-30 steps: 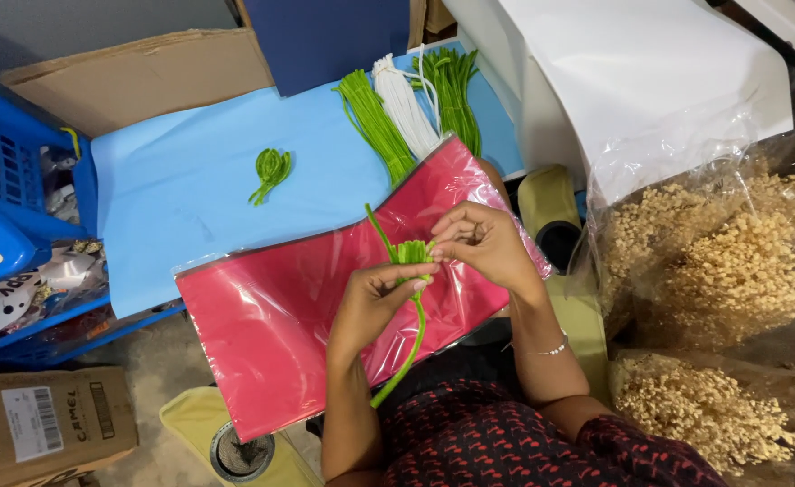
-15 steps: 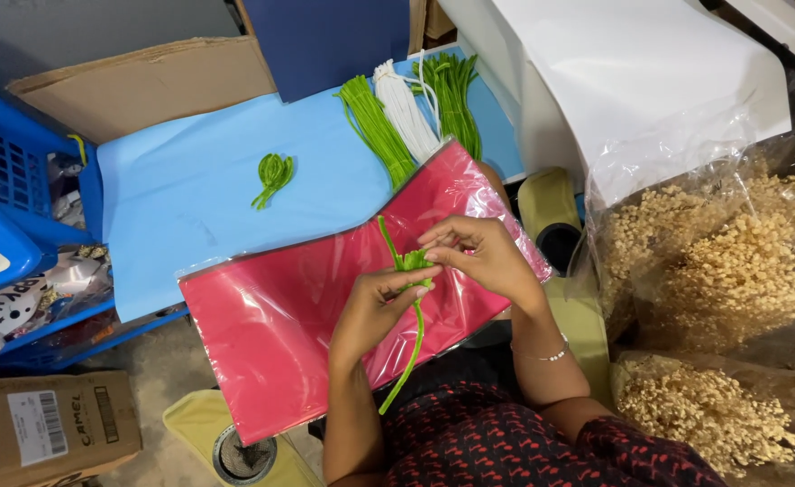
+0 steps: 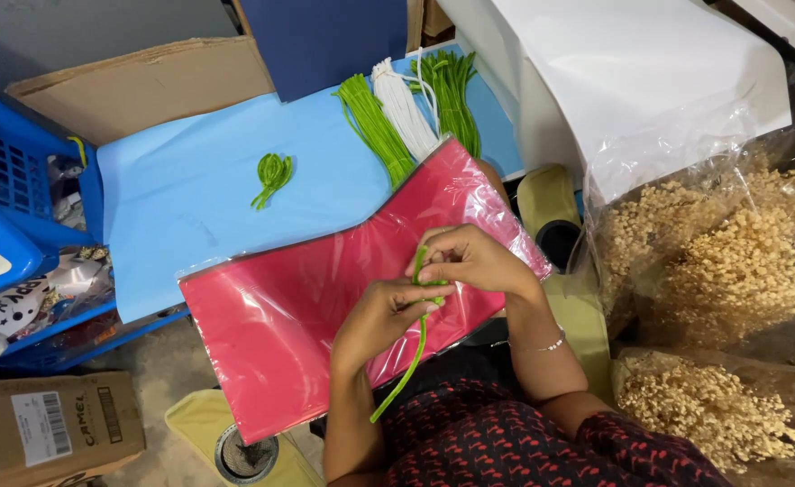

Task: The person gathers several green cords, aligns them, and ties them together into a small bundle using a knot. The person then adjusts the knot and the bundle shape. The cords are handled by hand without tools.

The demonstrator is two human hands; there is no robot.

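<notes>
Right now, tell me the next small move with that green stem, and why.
Probably wrap the loose tail once more around the loop. Both the left hand and right hand pinch the green stem over the red sheet, its tail hanging free, while the finished green coil on the blue paper is fully wound.

The red sheets are sealed in a clear, glossy plastic sleeve that is seen to catch the light. The green stem pinched between the left hand and right hand looks fuzzy and matt, as do the bundled green stems. The table is covered with smooth, matt light-blue paper. Rough dried beige sprigs are wrapped in crinkled clear film. Matt brown cardboard and a hard blue plastic crate are seen alongside.
</notes>
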